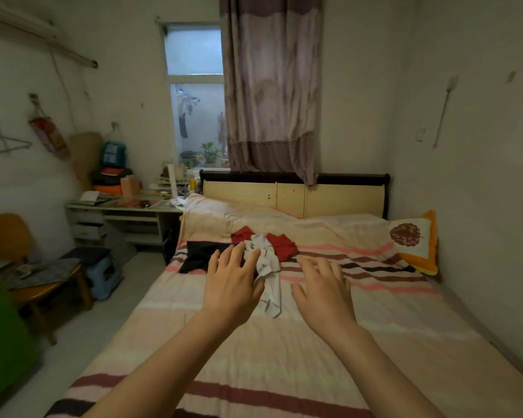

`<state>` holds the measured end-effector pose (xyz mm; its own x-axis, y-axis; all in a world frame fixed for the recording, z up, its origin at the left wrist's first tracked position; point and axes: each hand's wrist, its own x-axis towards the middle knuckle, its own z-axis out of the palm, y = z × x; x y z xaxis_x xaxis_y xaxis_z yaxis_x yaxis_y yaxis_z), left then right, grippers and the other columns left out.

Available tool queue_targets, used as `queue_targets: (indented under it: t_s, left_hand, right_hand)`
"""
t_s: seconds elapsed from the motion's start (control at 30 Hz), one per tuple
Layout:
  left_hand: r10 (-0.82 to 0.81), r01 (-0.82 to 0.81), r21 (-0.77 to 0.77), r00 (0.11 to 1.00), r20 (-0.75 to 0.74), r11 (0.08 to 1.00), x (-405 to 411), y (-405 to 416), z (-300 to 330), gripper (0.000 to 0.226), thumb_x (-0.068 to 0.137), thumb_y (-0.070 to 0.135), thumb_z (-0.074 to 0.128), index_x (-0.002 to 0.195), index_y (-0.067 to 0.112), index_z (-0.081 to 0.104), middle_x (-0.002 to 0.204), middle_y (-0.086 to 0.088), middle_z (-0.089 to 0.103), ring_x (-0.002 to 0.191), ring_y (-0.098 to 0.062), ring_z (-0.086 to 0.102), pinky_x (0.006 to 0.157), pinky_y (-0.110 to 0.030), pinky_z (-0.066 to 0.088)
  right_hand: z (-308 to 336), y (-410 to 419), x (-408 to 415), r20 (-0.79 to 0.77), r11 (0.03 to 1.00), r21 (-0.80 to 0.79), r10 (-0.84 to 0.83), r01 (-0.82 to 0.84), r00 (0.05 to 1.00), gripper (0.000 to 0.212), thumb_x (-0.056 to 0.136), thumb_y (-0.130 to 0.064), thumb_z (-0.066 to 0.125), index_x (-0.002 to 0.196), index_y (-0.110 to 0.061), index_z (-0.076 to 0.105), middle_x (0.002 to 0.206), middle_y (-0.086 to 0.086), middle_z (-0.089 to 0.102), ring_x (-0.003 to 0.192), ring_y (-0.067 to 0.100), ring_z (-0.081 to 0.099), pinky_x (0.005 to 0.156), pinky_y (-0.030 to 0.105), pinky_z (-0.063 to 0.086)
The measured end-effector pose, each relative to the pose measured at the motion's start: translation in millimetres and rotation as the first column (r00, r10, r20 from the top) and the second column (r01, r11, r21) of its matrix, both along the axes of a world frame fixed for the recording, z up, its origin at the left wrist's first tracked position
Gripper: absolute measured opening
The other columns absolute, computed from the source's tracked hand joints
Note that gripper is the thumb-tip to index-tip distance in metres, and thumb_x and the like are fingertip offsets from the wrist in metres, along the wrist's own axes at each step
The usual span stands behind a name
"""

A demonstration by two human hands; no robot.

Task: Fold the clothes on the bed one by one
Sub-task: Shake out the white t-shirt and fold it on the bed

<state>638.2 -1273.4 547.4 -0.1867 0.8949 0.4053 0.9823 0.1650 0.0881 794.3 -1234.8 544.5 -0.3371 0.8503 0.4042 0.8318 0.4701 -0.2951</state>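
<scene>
Three crumpled garments lie in the middle of the bed, which has a striped cover. A white patterned garment trails toward me, a red one sits behind it, and a black one lies to the left. My left hand reaches out with fingers spread, its fingertips over the edge of the white and black garments. My right hand hovers open over the cover, just right of the white garment, holding nothing.
A pillow with an orange border leans at the bed's right side by the wall. The headboard and a curtain stand behind. A cluttered desk, a blue stool and a wooden chair stand to the left.
</scene>
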Motion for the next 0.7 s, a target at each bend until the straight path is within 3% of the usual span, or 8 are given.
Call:
queue_targets:
  t_s: [0.37, 0.7]
  left_hand:
    - [0.215, -0.214, -0.020, 0.976, 0.022, 0.977, -109.4, -79.6, -14.1, 0.055, 0.098, 0.049, 0.031, 0.148, 0.034, 0.014, 0.158, 0.000, 0.014, 0.145, -0.021, 0.009, 0.117, -0.038, 0.002]
    - [0.378, -0.369, -0.113, 0.922, 0.076, 0.922, -276.0, -159.5, -50.8, 0.056, 0.098, 0.052, 0.028, 0.149, 0.033, 0.015, 0.158, -0.002, 0.012, 0.146, -0.024, 0.007, 0.118, -0.043, 0.001]
  right_hand:
    - [-10.9, -41.0, -131.3, 0.079, 0.975, -0.015, 0.221, -0.221, 0.972, 0.053, 0.096, -0.038, 0.041, 0.145, -0.028, 0.026, 0.142, -0.003, 0.035, 0.130, 0.019, 0.029, 0.104, 0.034, 0.032]
    - [-36.2, -109.7, -299.2, 0.153, 0.948, -0.072, 0.319, -0.311, 0.935, 0.054, 0.096, -0.039, 0.040, 0.146, -0.028, 0.024, 0.147, -0.001, 0.029, 0.134, 0.022, 0.025, 0.108, 0.037, 0.027]
